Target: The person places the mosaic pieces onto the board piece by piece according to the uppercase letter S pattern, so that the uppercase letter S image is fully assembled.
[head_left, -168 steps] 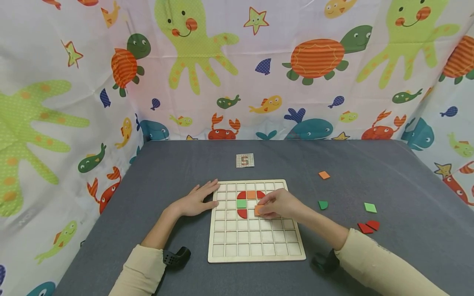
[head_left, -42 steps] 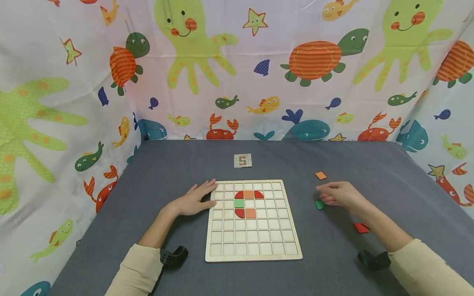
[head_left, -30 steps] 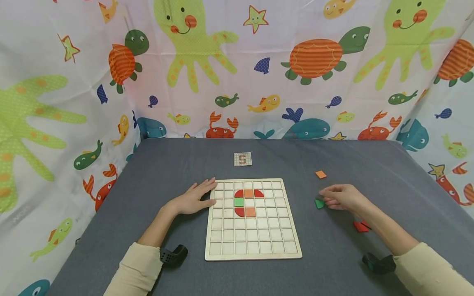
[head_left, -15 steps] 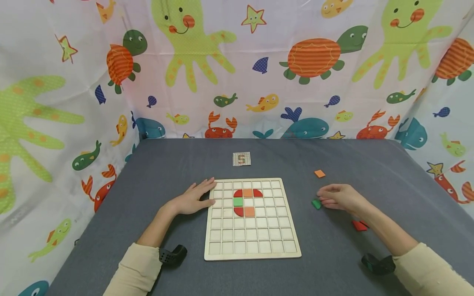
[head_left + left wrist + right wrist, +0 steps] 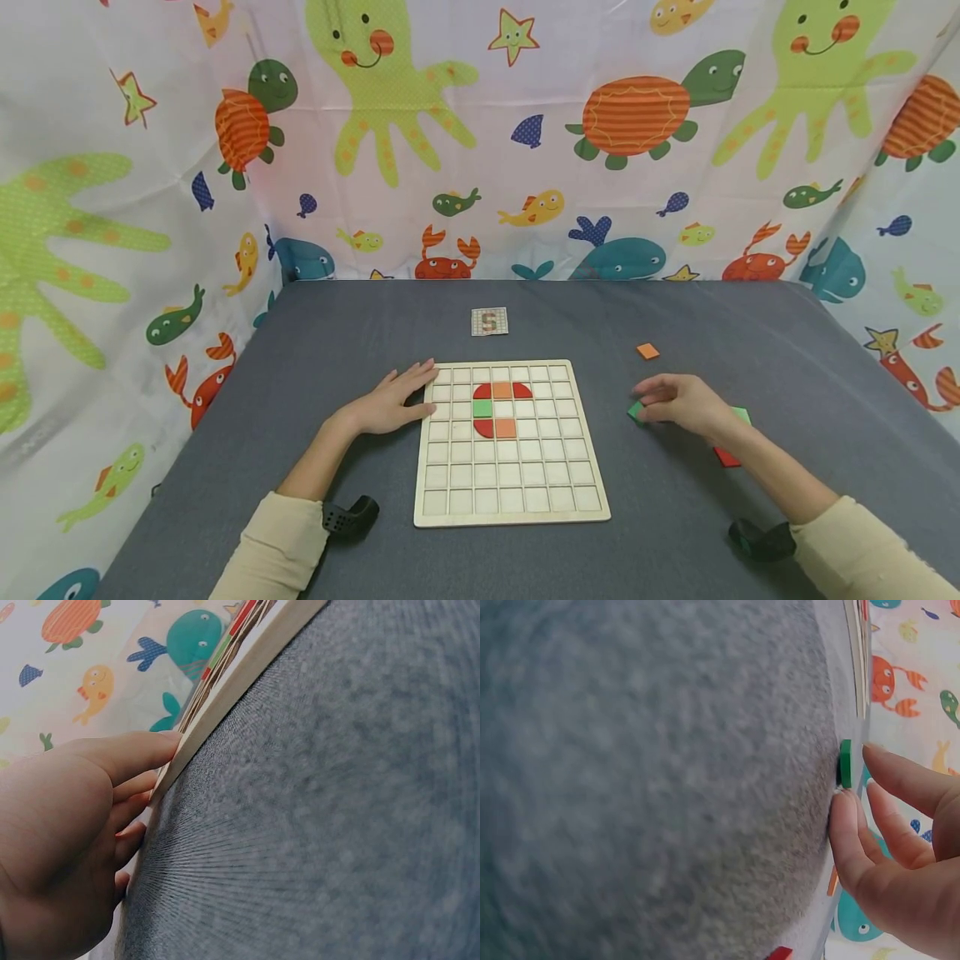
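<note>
In the head view, a wooden grid board [image 5: 517, 502] lies on the grey tabletop. Several pieces sit in its cells: red rounded ones [image 5: 483, 429], orange squares [image 5: 506, 428] and a green square [image 5: 482, 408]. My left hand [image 5: 387, 403] rests with extended fingers on the board's left edge; the left wrist view has the thumb [image 5: 146, 754] along that edge. To the board's right, my right hand [image 5: 678, 404] is at a dark green tile [image 5: 635, 412]. In the right wrist view, fingertips meet one end of this green tile [image 5: 845, 763], and the thumb stands slightly apart from it.
A small card with an S pattern [image 5: 489, 322] lies behind the board. At the right are an orange tile [image 5: 648, 352], a light green tile [image 5: 742, 414] and a red tile [image 5: 726, 457], the latter two partly hidden by the right arm. A sea-animal curtain [image 5: 480, 125] surrounds the table.
An orange square was set beside the lower red piece, and my right hand left the board for the green tile. That tile has slid slightly left; thumb and fingers have spread around it.
</note>
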Available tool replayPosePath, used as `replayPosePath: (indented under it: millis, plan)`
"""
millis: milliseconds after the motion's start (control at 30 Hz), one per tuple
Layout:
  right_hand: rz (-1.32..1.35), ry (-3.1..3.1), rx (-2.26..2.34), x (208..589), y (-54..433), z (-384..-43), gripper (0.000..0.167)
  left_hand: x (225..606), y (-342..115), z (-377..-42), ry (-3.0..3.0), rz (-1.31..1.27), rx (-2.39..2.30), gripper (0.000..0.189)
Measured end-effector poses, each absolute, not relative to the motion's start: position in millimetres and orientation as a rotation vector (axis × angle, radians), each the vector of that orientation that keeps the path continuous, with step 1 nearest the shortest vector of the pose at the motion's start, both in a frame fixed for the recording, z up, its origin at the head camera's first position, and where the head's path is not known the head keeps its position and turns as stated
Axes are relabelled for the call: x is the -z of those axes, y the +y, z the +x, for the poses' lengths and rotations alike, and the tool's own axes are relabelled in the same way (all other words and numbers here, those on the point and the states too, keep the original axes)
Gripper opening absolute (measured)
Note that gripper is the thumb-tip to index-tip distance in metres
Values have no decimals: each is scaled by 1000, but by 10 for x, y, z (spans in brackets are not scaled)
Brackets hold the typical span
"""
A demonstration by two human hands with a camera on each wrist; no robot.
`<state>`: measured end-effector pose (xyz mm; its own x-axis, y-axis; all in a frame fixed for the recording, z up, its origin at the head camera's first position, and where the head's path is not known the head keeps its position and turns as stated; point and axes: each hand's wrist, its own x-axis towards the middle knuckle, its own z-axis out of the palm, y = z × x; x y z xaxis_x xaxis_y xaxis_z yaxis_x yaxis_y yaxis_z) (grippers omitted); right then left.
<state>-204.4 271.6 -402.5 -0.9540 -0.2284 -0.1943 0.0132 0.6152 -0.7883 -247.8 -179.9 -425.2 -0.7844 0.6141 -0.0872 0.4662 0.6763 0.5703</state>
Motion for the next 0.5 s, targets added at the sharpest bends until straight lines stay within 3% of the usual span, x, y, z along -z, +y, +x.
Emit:
replayPosePath:
  millis: [500]
  plan:
    - [-322,2753,1123,4070,2616,-2022,30,4255,-1801,-2486,2609,892,-794,66]
